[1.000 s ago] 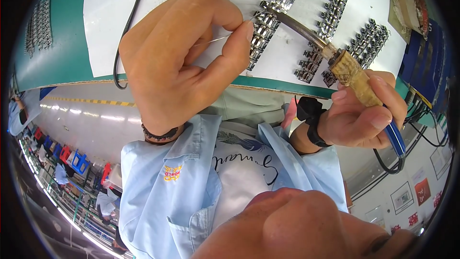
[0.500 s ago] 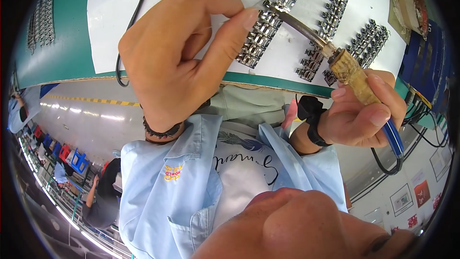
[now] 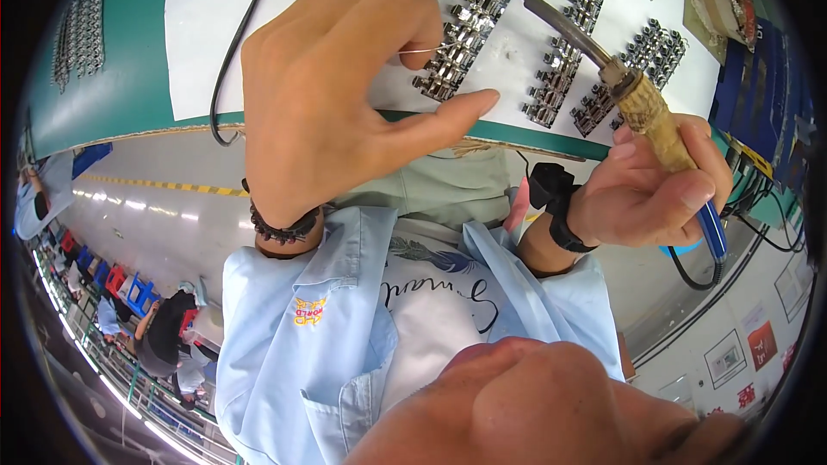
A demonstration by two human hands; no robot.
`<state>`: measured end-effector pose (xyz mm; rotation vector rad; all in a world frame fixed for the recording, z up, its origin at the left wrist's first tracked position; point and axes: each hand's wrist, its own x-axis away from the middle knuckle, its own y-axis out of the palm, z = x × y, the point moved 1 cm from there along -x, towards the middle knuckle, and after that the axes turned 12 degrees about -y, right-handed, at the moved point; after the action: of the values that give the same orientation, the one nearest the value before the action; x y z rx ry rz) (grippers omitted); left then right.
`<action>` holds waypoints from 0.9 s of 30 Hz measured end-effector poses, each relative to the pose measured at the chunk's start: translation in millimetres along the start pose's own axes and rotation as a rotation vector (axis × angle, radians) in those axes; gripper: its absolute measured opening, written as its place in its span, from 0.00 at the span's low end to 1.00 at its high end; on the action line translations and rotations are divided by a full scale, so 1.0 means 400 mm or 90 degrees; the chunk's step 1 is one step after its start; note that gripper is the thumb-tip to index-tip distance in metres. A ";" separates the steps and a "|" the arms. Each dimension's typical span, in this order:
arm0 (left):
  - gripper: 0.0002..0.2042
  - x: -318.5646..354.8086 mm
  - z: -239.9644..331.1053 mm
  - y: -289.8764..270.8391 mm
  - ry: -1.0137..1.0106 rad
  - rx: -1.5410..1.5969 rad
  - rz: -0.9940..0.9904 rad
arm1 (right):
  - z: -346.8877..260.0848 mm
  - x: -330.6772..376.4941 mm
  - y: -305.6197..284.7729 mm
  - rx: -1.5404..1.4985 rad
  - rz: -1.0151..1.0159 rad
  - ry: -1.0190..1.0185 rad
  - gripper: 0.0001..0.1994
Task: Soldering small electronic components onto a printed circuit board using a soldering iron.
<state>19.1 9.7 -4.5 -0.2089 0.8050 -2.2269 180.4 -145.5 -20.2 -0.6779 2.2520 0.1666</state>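
My right hand (image 3: 646, 185) grips a soldering iron (image 3: 659, 125) by its worn tan handle, above a blue lower end with a black cord. Its dark tip points up-left, close to the upper part of the nearest row of small shiny metal parts (image 3: 469, 34); I cannot tell if they touch. At the left side of that row is my left hand (image 3: 336, 86), with curled fingers and the thumb stretched apart. A thin silvery solder wire (image 3: 419, 52) sticks out from those curled fingers toward the row. What the palm holds is hidden.
White paper (image 3: 202, 52) covers part of the green table (image 3: 129, 43). Two more metal-part rows (image 3: 564, 52) (image 3: 642, 69) lie to the right, and another group (image 3: 79, 34) at far left. A black cable (image 3: 241, 34) crosses the paper. A worn box (image 3: 722, 0) stands upper right.
The iron's tip has lifted slightly away from the row. My left thumb has opened away from the index finger, and the hand has shifted a little right and down.
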 end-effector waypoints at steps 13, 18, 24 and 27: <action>0.13 -0.015 0.035 0.043 -0.135 -0.041 0.099 | 0.046 -0.007 -0.023 -0.001 0.043 -0.021 0.22; 0.11 0.036 0.010 -0.026 -0.050 0.225 0.104 | -0.011 -0.022 -0.079 0.000 0.014 -0.016 0.22; 0.05 0.056 0.057 -0.001 -0.094 0.237 0.264 | -0.013 -0.023 -0.107 0.056 -0.024 -0.051 0.21; 0.04 0.055 0.068 -0.004 -0.136 0.164 0.273 | -0.016 -0.016 -0.100 0.068 -0.010 -0.048 0.22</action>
<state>12.7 -17.9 15.9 -0.1306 0.3964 -1.8407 200.8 -178.9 -7.7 -0.6219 2.1660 0.0624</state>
